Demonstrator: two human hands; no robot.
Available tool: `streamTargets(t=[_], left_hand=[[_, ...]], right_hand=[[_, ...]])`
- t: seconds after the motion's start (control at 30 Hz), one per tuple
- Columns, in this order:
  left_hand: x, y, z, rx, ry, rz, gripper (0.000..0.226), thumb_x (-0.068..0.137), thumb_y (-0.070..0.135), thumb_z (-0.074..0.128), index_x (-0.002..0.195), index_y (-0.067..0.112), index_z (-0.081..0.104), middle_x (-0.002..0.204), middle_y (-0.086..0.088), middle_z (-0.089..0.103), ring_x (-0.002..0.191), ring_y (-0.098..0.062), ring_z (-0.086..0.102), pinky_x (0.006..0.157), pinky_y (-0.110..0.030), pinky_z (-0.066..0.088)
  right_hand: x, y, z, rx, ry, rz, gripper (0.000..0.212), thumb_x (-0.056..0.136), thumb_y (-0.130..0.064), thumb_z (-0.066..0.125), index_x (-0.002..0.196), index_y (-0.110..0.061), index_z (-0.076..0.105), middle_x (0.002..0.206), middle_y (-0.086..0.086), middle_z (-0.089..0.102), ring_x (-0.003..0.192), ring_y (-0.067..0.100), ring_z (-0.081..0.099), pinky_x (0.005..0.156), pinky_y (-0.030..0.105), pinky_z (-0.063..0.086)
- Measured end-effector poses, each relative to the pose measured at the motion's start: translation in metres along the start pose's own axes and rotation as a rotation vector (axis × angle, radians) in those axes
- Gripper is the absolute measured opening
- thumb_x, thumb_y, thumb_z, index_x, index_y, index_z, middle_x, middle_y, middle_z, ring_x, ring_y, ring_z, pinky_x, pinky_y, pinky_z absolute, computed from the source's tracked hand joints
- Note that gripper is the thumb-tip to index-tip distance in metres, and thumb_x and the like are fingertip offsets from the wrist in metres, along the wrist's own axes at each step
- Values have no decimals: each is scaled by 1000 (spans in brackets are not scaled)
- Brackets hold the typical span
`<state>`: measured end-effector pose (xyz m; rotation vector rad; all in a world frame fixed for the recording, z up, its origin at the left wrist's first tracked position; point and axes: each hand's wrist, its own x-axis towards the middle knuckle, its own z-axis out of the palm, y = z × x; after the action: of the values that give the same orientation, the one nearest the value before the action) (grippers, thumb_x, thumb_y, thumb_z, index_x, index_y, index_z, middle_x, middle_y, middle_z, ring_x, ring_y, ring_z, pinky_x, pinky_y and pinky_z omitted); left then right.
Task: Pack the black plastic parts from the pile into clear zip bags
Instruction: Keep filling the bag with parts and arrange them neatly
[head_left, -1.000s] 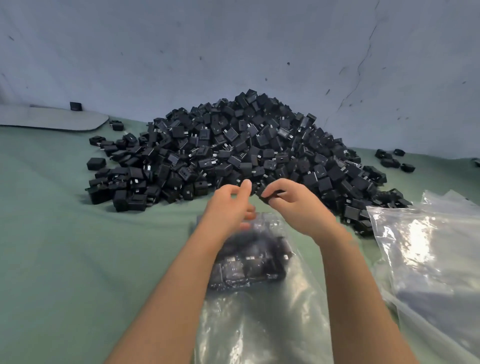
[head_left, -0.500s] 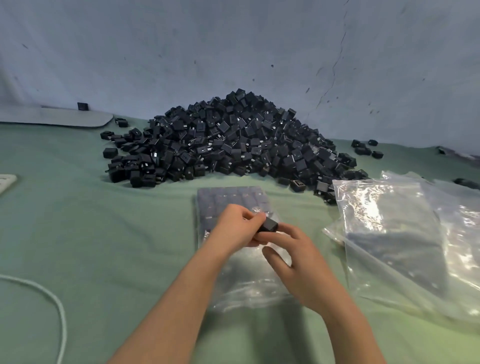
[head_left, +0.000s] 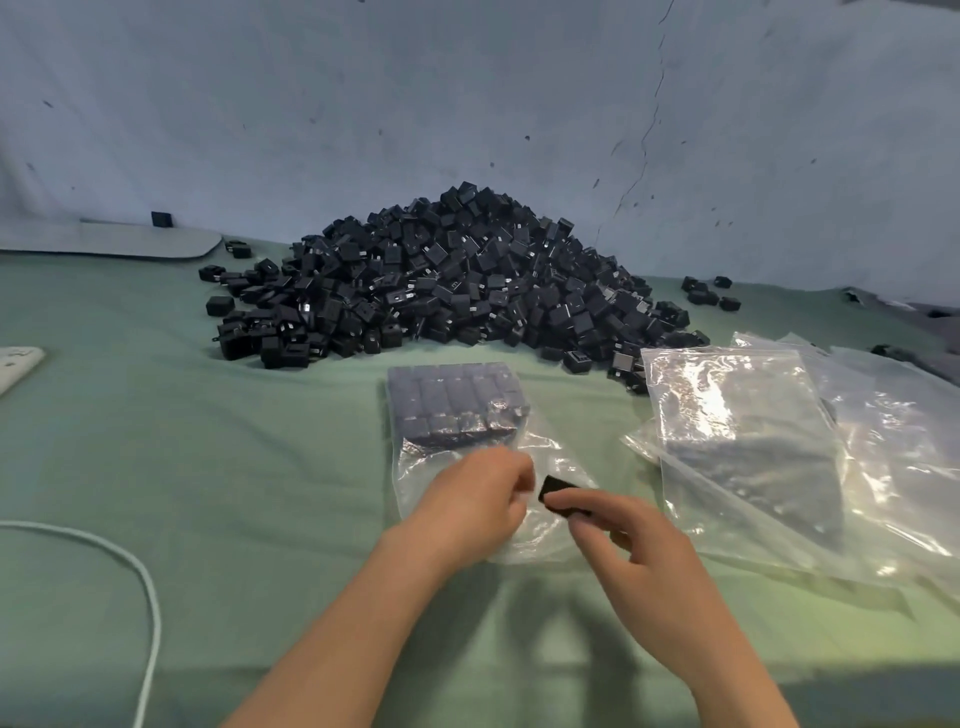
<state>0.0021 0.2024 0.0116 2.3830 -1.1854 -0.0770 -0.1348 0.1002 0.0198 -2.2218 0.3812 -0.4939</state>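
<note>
A big pile of black plastic parts (head_left: 457, 286) lies at the back of the green table. In front of it a clear zip bag (head_left: 462, 431) lies flat, with neat rows of black parts packed in its far end. My left hand (head_left: 478, 499) rests on the bag's near, open end and pinches the plastic there. My right hand (head_left: 623, 540) holds a single black part (head_left: 556, 491) between thumb and fingers, right at the bag's mouth and just right of my left hand.
A stack of empty clear zip bags (head_left: 789, 447) lies to the right. A white cable (head_left: 140, 587) curves across the near left. A white object (head_left: 15, 364) sits at the left edge, a grey board (head_left: 114, 241) at the back left. Loose black parts (head_left: 709, 293) lie right of the pile.
Both hands have drawn back from the pile to the bag's near end. The black part, held between both hands before, is now in my right hand alone; my left hand is on the bag.
</note>
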Motion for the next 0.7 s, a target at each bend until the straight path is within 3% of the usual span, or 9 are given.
streamTargets(t=[0.13, 0.33, 0.47, 0.53, 0.6, 0.67, 0.7], left_hand=[[7, -2, -10, -101, 58, -22, 15, 90, 17, 51, 100, 23, 61, 103, 5, 57, 99, -14, 55, 88, -33, 47], [11, 0, -27, -193, 67, -68, 9, 90, 19, 49, 90, 23, 57, 101, 5, 61, 96, -13, 56, 81, -29, 46], [8, 11, -40, -54, 66, -4, 7, 90, 22, 50, 90, 20, 57, 100, 1, 57, 95, -19, 54, 83, -33, 45], [5, 16, -43, 60, 36, 33, 5, 91, 24, 51, 89, 21, 54, 96, 1, 53, 94, -21, 52, 82, -35, 44], [2, 17, -45, 127, -33, 45, 6, 92, 26, 51, 88, 22, 52, 90, 3, 50, 91, -22, 52, 79, -36, 45], [1, 17, -46, 138, -147, 40, 11, 92, 31, 52, 92, 21, 56, 88, 3, 53, 89, -22, 55, 76, -35, 47], [2, 16, -45, 123, -202, 34, 14, 92, 34, 52, 92, 21, 57, 88, 2, 56, 87, -21, 56, 73, -33, 46]], right_hand=[[-3, -15, 2, -233, -102, -8, 25, 94, -32, 52, 104, -54, 60, 101, -16, 52, 72, -3, 43, 73, 11, 32], [-1, -29, 7, -374, -181, -20, 28, 94, -40, 46, 114, -52, 60, 98, -16, 49, 97, 6, 48, 81, 17, 36], [27, -23, 48, -502, -178, -58, 33, 97, -26, 41, 127, -25, 56, 118, 2, 50, 116, 23, 43, 93, 27, 37], [41, -16, 63, -465, -90, 74, 33, 96, -25, 45, 127, -13, 49, 126, 7, 47, 116, 23, 45, 88, 24, 39], [52, -7, 72, -360, -24, 195, 34, 92, -23, 53, 124, -12, 47, 123, 4, 48, 115, 21, 50, 81, 15, 38], [60, 3, 78, -356, -38, 197, 33, 93, -20, 48, 125, -13, 47, 116, 2, 51, 117, 21, 51, 79, 8, 34], [64, 8, 81, -438, -63, 192, 34, 94, -23, 42, 127, -16, 45, 119, 2, 51, 120, 21, 50, 85, 11, 34]])
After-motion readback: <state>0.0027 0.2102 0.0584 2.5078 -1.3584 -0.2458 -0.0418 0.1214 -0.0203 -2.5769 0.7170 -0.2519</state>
